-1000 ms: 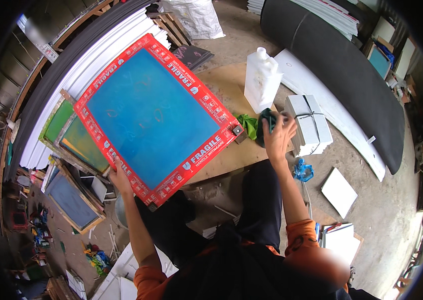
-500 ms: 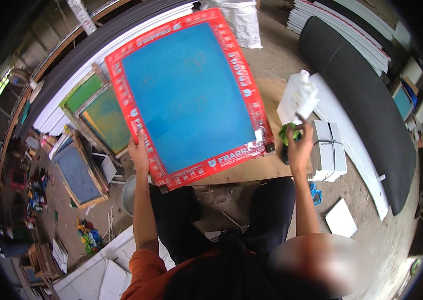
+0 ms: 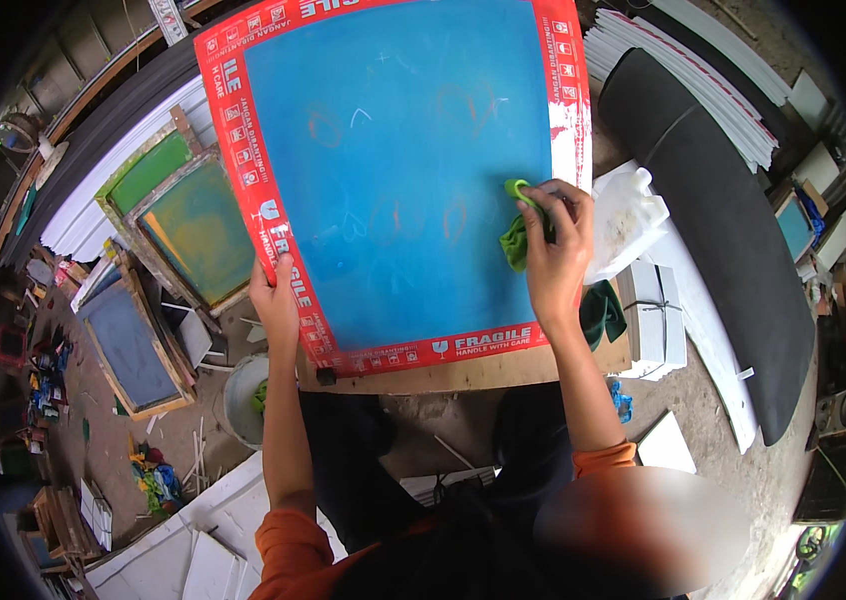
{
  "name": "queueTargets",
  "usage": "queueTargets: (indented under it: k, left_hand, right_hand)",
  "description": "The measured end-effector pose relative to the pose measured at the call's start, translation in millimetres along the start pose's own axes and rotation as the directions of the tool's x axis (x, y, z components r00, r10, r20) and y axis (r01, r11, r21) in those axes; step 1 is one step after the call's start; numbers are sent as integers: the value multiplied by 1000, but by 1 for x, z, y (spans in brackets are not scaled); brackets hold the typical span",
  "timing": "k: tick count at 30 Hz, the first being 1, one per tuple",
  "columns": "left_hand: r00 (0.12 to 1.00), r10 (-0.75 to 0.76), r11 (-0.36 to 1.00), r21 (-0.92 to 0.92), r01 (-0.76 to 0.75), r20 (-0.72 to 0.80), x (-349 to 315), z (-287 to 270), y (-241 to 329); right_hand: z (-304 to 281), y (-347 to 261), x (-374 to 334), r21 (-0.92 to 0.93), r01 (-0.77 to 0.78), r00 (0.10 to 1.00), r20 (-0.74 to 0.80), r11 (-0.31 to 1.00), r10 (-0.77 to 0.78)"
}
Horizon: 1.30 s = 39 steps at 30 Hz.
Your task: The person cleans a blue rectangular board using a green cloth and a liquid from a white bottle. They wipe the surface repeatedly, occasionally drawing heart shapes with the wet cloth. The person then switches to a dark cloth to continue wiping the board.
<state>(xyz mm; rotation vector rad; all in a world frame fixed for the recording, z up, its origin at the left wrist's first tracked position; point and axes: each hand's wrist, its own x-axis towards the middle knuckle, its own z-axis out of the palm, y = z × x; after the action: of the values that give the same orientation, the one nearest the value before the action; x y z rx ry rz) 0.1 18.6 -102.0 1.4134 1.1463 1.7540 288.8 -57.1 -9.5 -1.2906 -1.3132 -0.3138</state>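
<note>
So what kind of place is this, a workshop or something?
Most likely a screen-printing workshop: a big blue mesh screen with a red taped border is being wiped with a green rag, more framed screens lean nearby, and a white jug stands beside.

2 hands show: the left hand (image 3: 276, 300) and the right hand (image 3: 555, 255). There is 1 blue screen frame (image 3: 393, 170), 1 green rag (image 3: 516, 240), 1 white jug (image 3: 625, 222), and 3 spare frames (image 3: 193, 225) on the floor.

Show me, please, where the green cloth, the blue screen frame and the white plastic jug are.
green cloth (image 3: 515, 243), head view, its bunched middle.
blue screen frame (image 3: 393, 160), head view, blue mesh centre.
white plastic jug (image 3: 625, 222), head view, its side.
</note>
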Motion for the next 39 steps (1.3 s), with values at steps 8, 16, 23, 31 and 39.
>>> queueTargets:
  k: [8,16,23,31,39]
  left_hand:
    - [996,-87,996,4,87,16,0,-5,-5]
    - [998,-63,997,-40,63,3,-5,-3,1]
    - [998,-59,997,-42,59,17,-6,-6,-1]
    - [998,-54,998,-12,54,17,-5,-7,-3]
    - [999,-39,999,-22,39,15,-5,-2,3]
  right_hand:
    - [21,8,-1,-80,176,984,47,981,-172]
    - [30,11,-17,-124,230,971,90,965,-220]
    - [28,8,-25,-258,211,976,116,943,-187]
    - [28,9,-37,-283,132,991,57,950,-121]
    - [27,9,-21,-321,119,993,45,940,-111]
